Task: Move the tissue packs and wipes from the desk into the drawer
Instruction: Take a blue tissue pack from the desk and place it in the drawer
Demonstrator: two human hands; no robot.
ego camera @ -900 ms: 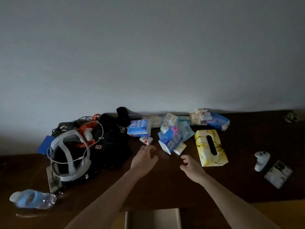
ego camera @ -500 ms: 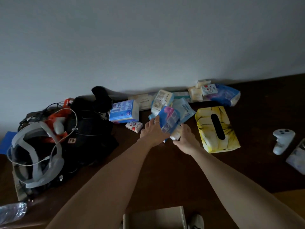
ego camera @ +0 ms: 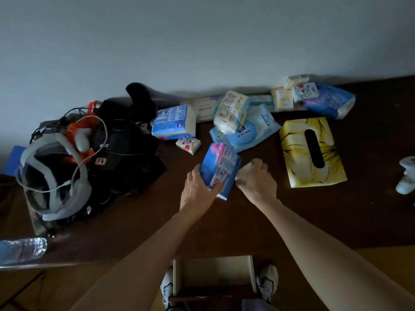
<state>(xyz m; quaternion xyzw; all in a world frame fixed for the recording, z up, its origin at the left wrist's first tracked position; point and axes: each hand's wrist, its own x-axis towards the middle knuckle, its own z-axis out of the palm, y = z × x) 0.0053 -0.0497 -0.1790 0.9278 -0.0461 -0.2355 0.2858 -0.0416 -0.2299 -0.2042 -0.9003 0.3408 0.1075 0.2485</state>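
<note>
Fingers (ego camera: pixel 216 187) of the left hand (ego camera: pixel 197 194) wrap the blue tissue pack (ego camera: pixel 219 170), tipped up near the middle of the desk (ego camera: pixel 224 221). Beside it, the right hand (ego camera: pixel 256 180) curls round a small white pack (ego camera: pixel 243 172). Both look light and squashy, so hold the sides. The open drawer (ego camera: pixel 214 269) waits nearer.

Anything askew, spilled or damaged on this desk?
Nothing looks spilled or damaged. The tissue packs lie in a loose heap by the wall; one cream pack leans tilted on the blue wipes pouch. A water bottle lies on its side at the desk's left edge.
</note>
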